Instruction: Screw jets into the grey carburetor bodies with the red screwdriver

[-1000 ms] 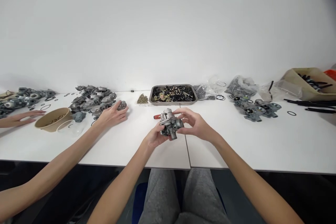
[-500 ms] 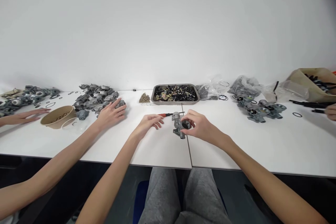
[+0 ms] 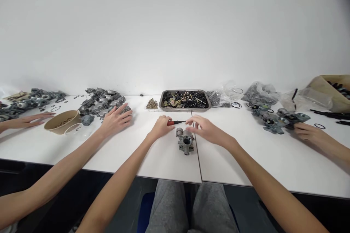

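My left hand (image 3: 161, 126) is closed round the red handle of a screwdriver (image 3: 171, 122), whose dark shaft points right. Close to the shaft's tip is my right hand (image 3: 203, 128), fingers curved and apart, with nothing visible in it. Below and between both hands a grey metal carburetor body (image 3: 186, 141) rests on the white table, its round bore facing me. Neither hand is seen touching it.
A metal tray (image 3: 186, 109) of mixed screws and black parts stands behind, beside a small pile of brass parts (image 3: 152, 103). A co-worker's hand (image 3: 117, 119) lies by the carburetor heap (image 3: 101, 100). Another person's hand (image 3: 310, 134) touches carburetors (image 3: 292, 116) at right.
My right hand has let go of the carburetor, which now stands on the table. My left hand has taken hold of the screwdriver. At right, a person's hand has reached in to the carburetors.
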A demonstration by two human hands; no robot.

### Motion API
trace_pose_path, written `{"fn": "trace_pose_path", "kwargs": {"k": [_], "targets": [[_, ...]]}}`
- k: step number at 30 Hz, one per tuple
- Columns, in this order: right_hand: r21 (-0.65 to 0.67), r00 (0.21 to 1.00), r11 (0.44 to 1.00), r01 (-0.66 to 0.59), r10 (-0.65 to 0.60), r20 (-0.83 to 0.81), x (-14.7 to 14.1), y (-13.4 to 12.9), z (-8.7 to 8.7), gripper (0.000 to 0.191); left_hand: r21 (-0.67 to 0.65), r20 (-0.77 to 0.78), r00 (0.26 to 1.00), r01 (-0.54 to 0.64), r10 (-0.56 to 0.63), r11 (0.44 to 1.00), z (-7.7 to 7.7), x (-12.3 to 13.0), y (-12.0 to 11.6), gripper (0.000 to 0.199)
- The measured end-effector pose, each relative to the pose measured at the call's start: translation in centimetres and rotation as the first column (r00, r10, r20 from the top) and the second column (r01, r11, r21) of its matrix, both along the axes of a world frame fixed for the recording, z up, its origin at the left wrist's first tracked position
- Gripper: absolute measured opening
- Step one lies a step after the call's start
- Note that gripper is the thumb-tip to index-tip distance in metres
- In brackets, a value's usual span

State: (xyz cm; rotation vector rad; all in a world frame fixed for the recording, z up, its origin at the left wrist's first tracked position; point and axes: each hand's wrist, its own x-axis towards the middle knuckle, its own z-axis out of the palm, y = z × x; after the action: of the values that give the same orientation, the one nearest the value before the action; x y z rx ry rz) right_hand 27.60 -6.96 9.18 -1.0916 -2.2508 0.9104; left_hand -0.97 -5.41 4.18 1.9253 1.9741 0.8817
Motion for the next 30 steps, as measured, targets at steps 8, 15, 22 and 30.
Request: {"fn": "trace_pose_path", "kwargs": {"k": [8,15,22,30], "targets": [[-0.051,0.856,0.908,0.416,-0.410,-0.314,3.2,5.6,-7.6,0.039,-0.113,-0.020,0.953,0.298,-0.302,0.948,-3.9,3.9,3.4,0.022],[-0.144,0.761,0.869,0.474,-0.486,-0.429,4.4,7.2,-10.3,0.048,-0.138,0.014,0.936,0.349,-0.351,0.927,-3.0,3.5,4.1,0.028],[-0.207,0.729,0.868,0.451,-0.492,-0.476,4.6,7.8,-10.6,0.056,-0.146,0.012,0.931,0.362,-0.365,0.921,0.2,3.5,4.3,0.028],[-0.203,0.751,0.877,0.435,-0.478,-0.456,4.7,7.4,-10.2,0.056,-0.094,-0.027,0.938,0.342,-0.346,0.935,4.9,3.6,2.7,0.026]]}}
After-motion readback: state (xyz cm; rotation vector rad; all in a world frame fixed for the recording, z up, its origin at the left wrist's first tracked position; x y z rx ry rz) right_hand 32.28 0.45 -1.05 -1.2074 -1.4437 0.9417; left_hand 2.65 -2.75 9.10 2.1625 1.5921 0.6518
